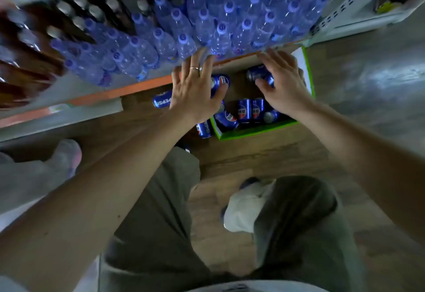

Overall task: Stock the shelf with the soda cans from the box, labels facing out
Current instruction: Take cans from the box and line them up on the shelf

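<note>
A green-rimmed cardboard box (255, 131) sits on the wooden floor at the foot of the shelf (128, 89). Several blue Pepsi cans (244, 110) lie and stand inside it. My left hand (195, 91) hovers over the box's left side with fingers spread, its thumb against a lying can (221, 81). My right hand (284, 84) is spread over the box's right side, thumb touching another lying can (256, 72). Neither hand closes round a can. Two more cans lie on the floor outside the box, one (162, 101) by the shelf and one (203, 130) by the box's corner.
The shelf above the box is packed with blue-capped water bottles (220, 27) and, further left, dark bottles (76, 18). A white perforated shelf upright (349, 4) stands at the right. My legs and a white shoe (243, 211) are below the box.
</note>
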